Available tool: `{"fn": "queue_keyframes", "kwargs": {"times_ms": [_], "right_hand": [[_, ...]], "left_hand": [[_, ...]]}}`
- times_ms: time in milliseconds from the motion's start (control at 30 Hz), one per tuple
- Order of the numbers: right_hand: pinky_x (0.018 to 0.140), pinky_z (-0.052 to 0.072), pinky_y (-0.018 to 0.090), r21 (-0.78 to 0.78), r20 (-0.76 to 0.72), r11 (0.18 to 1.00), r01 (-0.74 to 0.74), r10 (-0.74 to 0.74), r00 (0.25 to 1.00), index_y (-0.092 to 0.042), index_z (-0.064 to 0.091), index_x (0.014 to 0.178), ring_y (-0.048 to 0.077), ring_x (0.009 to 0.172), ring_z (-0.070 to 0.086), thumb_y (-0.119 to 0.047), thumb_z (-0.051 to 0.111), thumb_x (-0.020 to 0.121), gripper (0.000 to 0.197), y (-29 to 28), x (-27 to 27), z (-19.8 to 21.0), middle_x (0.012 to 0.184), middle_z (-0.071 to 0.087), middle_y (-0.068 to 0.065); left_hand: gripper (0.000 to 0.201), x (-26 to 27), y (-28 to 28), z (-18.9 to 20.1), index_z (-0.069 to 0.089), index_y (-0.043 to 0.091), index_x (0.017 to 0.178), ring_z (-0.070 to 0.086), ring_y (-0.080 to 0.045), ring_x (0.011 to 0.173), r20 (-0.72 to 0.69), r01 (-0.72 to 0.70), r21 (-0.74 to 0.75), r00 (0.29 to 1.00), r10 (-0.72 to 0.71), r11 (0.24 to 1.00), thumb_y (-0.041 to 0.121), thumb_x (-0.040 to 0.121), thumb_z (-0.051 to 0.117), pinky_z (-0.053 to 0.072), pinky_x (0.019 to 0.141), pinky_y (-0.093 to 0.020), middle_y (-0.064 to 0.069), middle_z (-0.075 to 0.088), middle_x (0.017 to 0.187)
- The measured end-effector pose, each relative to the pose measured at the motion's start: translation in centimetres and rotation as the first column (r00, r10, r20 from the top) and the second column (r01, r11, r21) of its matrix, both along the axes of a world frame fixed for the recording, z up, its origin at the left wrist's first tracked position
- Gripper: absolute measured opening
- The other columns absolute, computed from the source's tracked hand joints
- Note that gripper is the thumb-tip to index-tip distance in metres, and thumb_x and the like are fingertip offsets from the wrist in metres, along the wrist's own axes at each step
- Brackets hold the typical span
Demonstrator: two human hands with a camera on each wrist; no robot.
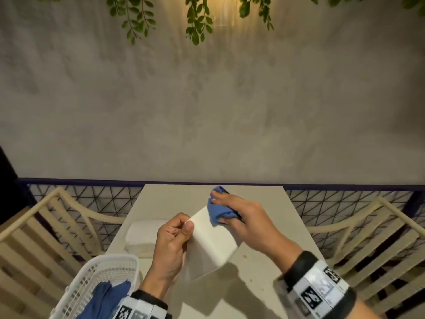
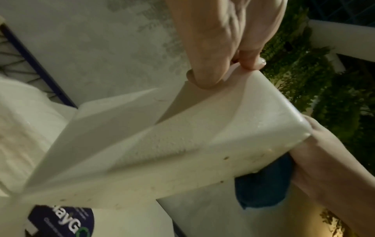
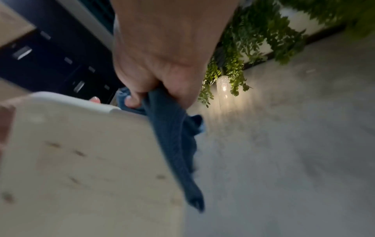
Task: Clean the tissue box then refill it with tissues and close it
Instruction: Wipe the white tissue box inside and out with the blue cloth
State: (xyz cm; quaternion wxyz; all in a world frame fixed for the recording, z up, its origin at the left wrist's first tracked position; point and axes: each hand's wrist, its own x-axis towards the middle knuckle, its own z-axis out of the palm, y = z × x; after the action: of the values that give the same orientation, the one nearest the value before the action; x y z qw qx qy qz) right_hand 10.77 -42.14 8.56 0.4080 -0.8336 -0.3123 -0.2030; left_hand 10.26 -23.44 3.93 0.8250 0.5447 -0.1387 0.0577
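Head view: left hand (image 1: 171, 247) pinches white tissue box (image 1: 210, 242) tilted above table (image 1: 253, 284), thumb on top; right hand (image 1: 243, 217) curls fingers round blue cloth (image 1: 218, 209) pressed on box's far end

My left hand (image 1: 171, 247) pinches the tissue box (image 1: 211, 242) at nine o'clock, while my right hand (image 1: 243, 217) grips the blue cloth (image 1: 218, 211) at one o'clock.
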Motion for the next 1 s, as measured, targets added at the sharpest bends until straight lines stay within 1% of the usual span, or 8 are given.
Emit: {"fn": "queue_keyframes", "kwargs": {"times_ms": [167,267,333,467,633,800,933,1000], "right_hand": [[0.111,0.031,0.029,-0.231,0.025,0.922,-0.311,0.325,0.945,-0.004,0.061,0.12,0.01,0.131,0.042,-0.014,0.058,0.091,0.031,0.0,-3.3,-1.1,0.136,0.052,0.005],[0.113,0.025,0.032,-0.141,0.056,0.988,-0.063,0.072,0.996,-0.022,0.061,0.119,-0.002,0.131,0.037,-0.029,0.061,0.084,0.036,-2.3,-1.2,-1.7,0.136,0.046,-0.022],[0.111,0.025,0.024,0.003,0.017,0.997,0.077,-0.077,0.997,-0.029,0.061,0.119,-0.01,0.129,0.034,-0.038,0.056,0.08,0.041,-1.6,0.0,-1.7,0.133,0.039,-0.035],[0.107,0.033,0.022,0.076,0.015,0.99,0.123,-0.124,0.992,-0.019,0.063,0.118,-0.018,0.123,0.034,-0.035,0.051,0.08,0.043,1.5,-0.3,-1.4,0.13,0.043,-0.026],[0.111,0.031,0.032,-0.276,0.167,0.935,-0.221,0.273,0.947,-0.008,0.059,0.122,0.014,0.132,0.042,-0.009,0.062,0.085,0.038,1.1,-3.4,-1.6,0.136,0.051,0.005],[0.109,0.032,0.028,-0.051,0.086,0.998,0.025,-0.02,0.996,-0.012,0.057,0.124,-0.009,0.13,0.033,-0.028,0.053,0.086,0.042,1.2,-1.7,0.0,0.135,0.047,-0.01],[0.113,0.027,0.029,-0.354,0.126,0.899,-0.259,0.32,0.939,-0.012,0.055,0.127,0.009,0.134,0.038,-0.022,0.052,0.094,0.035,0.9,-4.2,-0.7,0.139,0.049,0.001],[0.112,0.028,0.025,-0.258,0.108,0.953,-0.16,0.193,0.975,-0.014,0.055,0.126,0.005,0.133,0.038,-0.031,0.047,0.096,0.036,-1.1,-2.7,-0.5,0.141,0.045,-0.007]], "left_hand": [[0.048,0.1,0.9,0.2,0.062,0.015,0.059,0.048,-0.012,0.058,0.005,0.016,-0.077,1.0,-0.016,0.997,0.054,0.044,0.085,0.043,0.054,-0.017,-0.001,0.056,0.057],[0.048,-0.2,0.5,0.3,0.061,0.016,0.055,0.047,-0.007,0.055,-0.002,0.041,-0.041,0.999,-0.041,0.998,0.055,0.042,0.085,0.038,0.05,-0.014,0.005,0.053,0.054],[0.047,-0.4,-0.1,0.2,0.059,0.018,0.055,0.046,-0.006,0.056,0.0,0.026,-0.053,1.0,-0.027,0.998,0.056,0.044,0.084,0.038,0.051,-0.014,0.005,0.052,0.055],[0.047,-0.2,-0.1,0.1,0.058,0.017,0.056,0.047,-0.008,0.057,-0.009,-0.027,-0.113,1.0,0.026,0.993,0.056,0.044,0.084,0.04,0.052,-0.015,0.002,0.053,0.056],[0.042,-0.6,-0.4,-0.3,0.06,0.019,0.054,0.052,-0.011,0.056,0.0,0.045,-0.117,0.999,-0.046,0.992,0.052,0.046,0.085,0.045,0.055,-0.02,-0.002,0.058,0.057],[0.044,-0.5,-0.8,0.2,0.057,0.019,0.053,0.046,-0.008,0.054,-0.012,0.025,-0.127,1.0,-0.026,0.992,0.052,0.045,0.085,0.04,0.051,-0.015,0.003,0.052,0.053],[0.043,-0.3,-0.2,0.4,0.057,0.019,0.055,0.045,-0.01,0.055,-0.012,0.031,-0.156,0.999,-0.033,0.987,0.05,0.045,0.086,0.041,0.054,-0.02,0.001,0.05,0.055],[0.044,-0.5,-0.3,0.5,0.056,0.018,0.054,0.04,-0.007,0.054,-0.007,0.024,-0.136,1.0,-0.025,0.99,0.052,0.047,0.085,0.036,0.052,-0.017,0.005,0.046,0.053]]}}
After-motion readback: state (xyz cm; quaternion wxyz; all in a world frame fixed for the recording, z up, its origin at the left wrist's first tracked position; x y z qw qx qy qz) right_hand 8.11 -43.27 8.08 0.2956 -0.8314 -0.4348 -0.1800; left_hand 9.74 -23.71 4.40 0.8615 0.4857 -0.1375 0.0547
